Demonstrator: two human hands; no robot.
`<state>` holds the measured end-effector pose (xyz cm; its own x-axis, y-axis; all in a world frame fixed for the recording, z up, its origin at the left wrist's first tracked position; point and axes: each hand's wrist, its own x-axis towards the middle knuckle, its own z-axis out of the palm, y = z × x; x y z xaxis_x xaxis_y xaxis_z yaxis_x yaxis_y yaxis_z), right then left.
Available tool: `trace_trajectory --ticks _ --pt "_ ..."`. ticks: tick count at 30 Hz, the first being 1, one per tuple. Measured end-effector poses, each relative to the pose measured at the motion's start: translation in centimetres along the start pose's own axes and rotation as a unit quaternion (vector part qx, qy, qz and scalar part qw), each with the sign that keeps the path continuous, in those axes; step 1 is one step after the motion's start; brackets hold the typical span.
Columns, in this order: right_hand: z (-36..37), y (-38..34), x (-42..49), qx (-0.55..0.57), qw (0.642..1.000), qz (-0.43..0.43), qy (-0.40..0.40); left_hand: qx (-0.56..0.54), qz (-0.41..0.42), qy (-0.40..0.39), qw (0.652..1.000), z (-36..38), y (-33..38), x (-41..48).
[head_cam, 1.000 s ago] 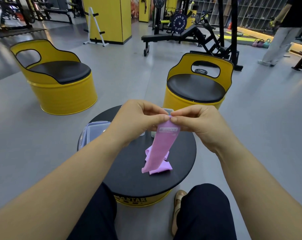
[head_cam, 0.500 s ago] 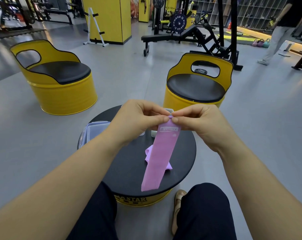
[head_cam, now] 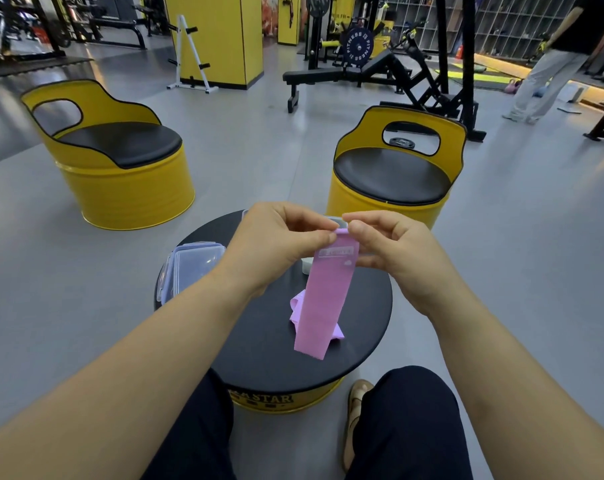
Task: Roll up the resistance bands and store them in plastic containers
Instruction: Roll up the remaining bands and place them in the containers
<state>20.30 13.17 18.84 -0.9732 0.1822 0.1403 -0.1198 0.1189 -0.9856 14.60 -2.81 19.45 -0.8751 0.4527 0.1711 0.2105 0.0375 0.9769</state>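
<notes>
A pink resistance band (head_cam: 323,303) hangs flat above the round black table (head_cam: 259,344). My left hand (head_cam: 276,244) and my right hand (head_cam: 390,251) both pinch its top edge, thumbs and forefingers close together. A second pink band (head_cam: 336,332) lies crumpled on the table behind the hanging one, mostly hidden by it. A clear plastic container with a lid (head_cam: 189,265) sits at the table's left rim. Another clear container (head_cam: 307,266) shows only in part behind my hands.
Two yellow barrel seats with black cushions stand beyond the table, one far left (head_cam: 117,161), one straight ahead (head_cam: 390,178). Weight benches and racks (head_cam: 362,71) fill the back. A person (head_cam: 549,64) stands at the far right. My knees flank the table.
The band was lifted off the table and straightened, so it hangs full length. Its lower end has since risen slightly. Both hands stay at the top edge.
</notes>
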Motion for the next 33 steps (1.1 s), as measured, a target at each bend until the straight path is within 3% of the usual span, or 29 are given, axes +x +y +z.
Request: trace_trajectory --ticks 6,17,23,33 --pt "0.55 0.39 0.15 -0.012 0.998 -0.033 0.043 0.006 0.022 0.003 1.000 0.18 0.09 -0.17" --pt "0.18 0.52 0.30 0.003 1.000 -0.027 0.010 0.002 0.020 -0.023 1.000 -0.05 -0.23 -0.43" --pt "0.30 0.85 0.46 0.005 0.999 -0.031 0.012 0.018 -0.014 0.001 1.000 -0.31 -0.48 -0.40" --pt "0.71 0.54 0.08 -0.014 1.000 -0.013 0.008 0.015 0.017 0.030 0.999 -0.34 -0.78 -0.25"
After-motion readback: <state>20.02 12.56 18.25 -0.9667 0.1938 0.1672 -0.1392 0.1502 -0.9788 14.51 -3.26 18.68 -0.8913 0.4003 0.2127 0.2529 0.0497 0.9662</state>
